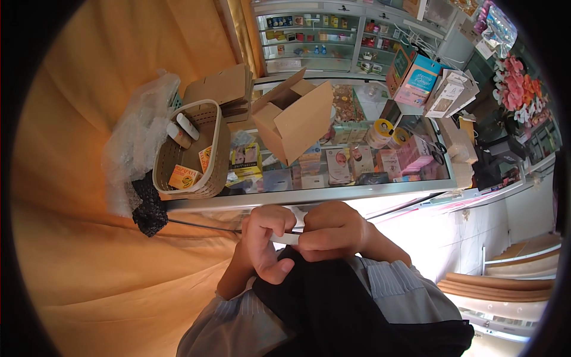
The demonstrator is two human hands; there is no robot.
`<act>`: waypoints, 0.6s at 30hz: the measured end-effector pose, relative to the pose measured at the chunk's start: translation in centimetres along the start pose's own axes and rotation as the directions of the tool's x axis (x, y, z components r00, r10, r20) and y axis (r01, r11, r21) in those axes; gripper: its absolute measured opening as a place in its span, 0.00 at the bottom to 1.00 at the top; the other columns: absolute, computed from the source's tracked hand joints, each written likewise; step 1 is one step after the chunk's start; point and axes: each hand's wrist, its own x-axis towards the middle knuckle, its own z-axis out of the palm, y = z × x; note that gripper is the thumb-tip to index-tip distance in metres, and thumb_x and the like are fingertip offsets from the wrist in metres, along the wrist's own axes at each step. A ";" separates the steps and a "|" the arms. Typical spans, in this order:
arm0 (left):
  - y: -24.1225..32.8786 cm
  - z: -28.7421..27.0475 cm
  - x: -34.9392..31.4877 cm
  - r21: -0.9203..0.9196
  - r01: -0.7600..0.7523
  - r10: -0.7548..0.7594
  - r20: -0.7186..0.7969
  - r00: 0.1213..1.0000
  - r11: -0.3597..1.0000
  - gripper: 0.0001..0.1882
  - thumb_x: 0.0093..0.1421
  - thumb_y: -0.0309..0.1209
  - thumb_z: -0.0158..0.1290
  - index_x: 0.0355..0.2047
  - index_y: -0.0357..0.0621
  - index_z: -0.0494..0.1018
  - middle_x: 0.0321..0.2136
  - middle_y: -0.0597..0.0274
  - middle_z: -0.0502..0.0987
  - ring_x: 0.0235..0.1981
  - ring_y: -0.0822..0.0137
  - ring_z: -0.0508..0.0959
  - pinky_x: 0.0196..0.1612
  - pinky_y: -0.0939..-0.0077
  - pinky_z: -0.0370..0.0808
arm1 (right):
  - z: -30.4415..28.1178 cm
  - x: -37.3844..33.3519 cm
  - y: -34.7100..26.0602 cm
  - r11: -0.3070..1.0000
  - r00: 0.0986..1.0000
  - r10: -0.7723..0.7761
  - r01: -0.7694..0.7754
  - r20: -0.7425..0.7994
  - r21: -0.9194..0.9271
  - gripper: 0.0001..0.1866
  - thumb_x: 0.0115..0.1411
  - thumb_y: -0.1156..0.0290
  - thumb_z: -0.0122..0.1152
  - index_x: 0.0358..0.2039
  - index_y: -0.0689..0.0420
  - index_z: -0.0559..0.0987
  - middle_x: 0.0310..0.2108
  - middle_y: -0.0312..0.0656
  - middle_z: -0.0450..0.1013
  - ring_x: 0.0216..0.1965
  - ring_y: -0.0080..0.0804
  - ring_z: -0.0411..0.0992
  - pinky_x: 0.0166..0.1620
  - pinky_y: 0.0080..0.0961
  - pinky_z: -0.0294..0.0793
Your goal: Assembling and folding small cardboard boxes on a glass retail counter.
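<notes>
Close to my body, in front of the counter's near edge, both hands are together. My left hand has its fingers curled, with the thumb pointing down and apart. Beside it, my right hand is closed, knuckles up. Between them is a small whitish strip-like piece, which both hands grip at its ends. Its kind does not show, and much of it is hidden by my fingers. Just below lies the black cloth over my front.
Ahead stands a glass display counter with an open cardboard box, a beige basket holding small packages, and black scissors. Clear plastic wrap hangs at the left before an orange curtain. Several cartons stand at the back right.
</notes>
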 end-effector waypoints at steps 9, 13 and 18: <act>0.2 -0.3 -0.1 -0.020 0.004 -0.003 0.057 0.998 1.000 0.27 0.44 0.40 0.59 0.34 0.44 0.54 0.22 0.60 0.61 0.19 0.72 0.56 0.22 0.75 0.56 | 0.7 -0.7 1.3 0.992 0.989 -0.121 0.124 -0.082 0.028 0.11 0.43 0.85 0.67 0.25 0.58 0.73 0.14 0.39 0.65 0.13 0.36 0.64 0.15 0.28 0.55; 0.9 -0.9 -0.4 0.053 0.075 -0.080 0.089 0.993 0.996 0.25 0.41 0.39 0.59 0.35 0.41 0.61 0.27 0.55 0.69 0.28 0.61 0.71 0.35 0.73 0.70 | 0.9 -0.3 1.0 0.994 0.989 -0.091 0.098 -0.113 0.056 0.12 0.43 0.85 0.67 0.24 0.59 0.73 0.14 0.40 0.64 0.12 0.37 0.63 0.15 0.29 0.55; 0.9 -1.1 -0.6 0.054 0.085 -0.091 0.120 0.989 0.995 0.24 0.41 0.37 0.60 0.35 0.40 0.62 0.28 0.55 0.70 0.29 0.60 0.71 0.37 0.72 0.70 | 1.1 0.1 0.8 0.995 0.993 -0.086 0.089 -0.079 0.034 0.12 0.41 0.86 0.66 0.23 0.59 0.73 0.13 0.40 0.64 0.12 0.37 0.63 0.15 0.29 0.56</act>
